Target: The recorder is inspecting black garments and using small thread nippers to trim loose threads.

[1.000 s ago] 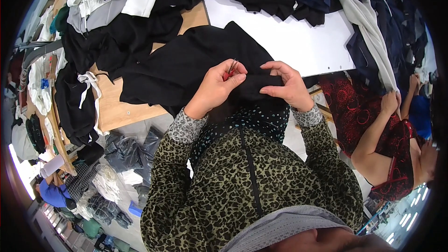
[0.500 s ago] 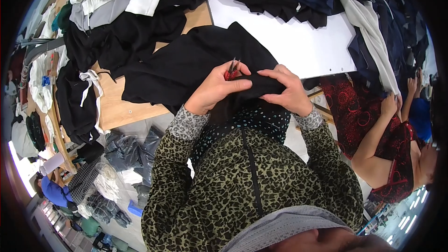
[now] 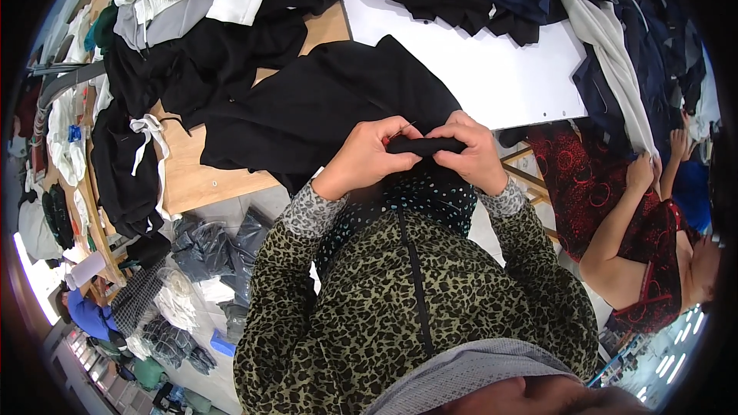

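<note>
A black garment (image 3: pixel 323 100) lies spread over the table edge, its near hem pulled toward my body. My left hand (image 3: pixel 365 160) and my right hand (image 3: pixel 470 155) pinch a rolled strip of that hem (image 3: pixel 424 144) between them. My left hand also grips a small red-handled tool (image 3: pixel 390 137), whose thin metal tip pokes up beside the cloth. My right hand's fingers curl over the hem from above. My leopard-print sleeves come up from the lower edge.
A white board (image 3: pixel 500 77) lies on the wooden table (image 3: pixel 192 180) behind the garment. Heaps of dark and pale clothes (image 3: pixel 231 23) cover the far side. Another person in a red patterned dress (image 3: pixel 646 261) sits on the right. Grey bags (image 3: pixel 204 250) lie on the floor at the left.
Both hands have drawn nearer to my body and closer together, bunching the hem into a tight roll. The red tool in my left hand is turned tip upward.
</note>
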`<action>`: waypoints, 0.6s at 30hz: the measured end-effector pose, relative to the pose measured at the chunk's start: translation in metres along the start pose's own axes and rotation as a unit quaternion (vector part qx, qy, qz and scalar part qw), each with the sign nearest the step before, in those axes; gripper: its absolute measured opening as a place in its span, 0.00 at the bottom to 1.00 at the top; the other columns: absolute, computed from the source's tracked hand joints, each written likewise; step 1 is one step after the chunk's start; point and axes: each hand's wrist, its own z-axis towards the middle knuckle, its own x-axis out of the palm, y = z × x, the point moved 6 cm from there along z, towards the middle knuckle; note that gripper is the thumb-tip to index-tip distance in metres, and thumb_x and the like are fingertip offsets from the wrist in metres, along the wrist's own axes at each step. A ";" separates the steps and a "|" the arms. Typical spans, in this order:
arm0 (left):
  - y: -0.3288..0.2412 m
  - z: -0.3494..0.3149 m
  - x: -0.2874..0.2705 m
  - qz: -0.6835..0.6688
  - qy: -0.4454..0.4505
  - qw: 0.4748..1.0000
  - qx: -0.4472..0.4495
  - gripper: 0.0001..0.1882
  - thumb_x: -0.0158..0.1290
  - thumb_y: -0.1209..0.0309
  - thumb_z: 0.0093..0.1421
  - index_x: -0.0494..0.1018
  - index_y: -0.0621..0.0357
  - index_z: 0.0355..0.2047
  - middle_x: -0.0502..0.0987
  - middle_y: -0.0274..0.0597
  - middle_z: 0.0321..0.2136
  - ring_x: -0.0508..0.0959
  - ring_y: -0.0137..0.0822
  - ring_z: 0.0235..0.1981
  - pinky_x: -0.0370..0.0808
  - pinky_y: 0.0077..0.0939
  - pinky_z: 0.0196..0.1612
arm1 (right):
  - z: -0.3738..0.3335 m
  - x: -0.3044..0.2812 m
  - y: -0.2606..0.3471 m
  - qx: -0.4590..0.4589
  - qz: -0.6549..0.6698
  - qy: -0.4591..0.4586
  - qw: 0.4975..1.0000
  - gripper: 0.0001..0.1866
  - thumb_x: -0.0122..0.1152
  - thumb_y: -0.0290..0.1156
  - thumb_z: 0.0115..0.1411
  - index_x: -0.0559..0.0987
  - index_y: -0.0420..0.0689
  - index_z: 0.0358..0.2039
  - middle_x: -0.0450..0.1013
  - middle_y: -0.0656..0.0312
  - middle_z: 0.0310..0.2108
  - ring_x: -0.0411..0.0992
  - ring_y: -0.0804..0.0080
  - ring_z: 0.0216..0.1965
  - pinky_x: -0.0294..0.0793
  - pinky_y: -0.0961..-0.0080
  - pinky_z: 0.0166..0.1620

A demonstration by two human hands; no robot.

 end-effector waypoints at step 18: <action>0.005 0.001 0.004 -0.031 -0.004 0.999 -0.043 0.08 0.59 0.77 0.46 0.72 0.63 0.27 0.70 0.25 0.21 0.65 0.15 0.23 0.63 0.12 0.26 | -0.015 0.012 0.008 0.039 -0.032 -0.081 0.995 0.14 0.70 0.30 0.41 0.81 0.44 0.31 0.74 0.65 0.32 0.64 0.65 0.48 0.59 0.68 0.53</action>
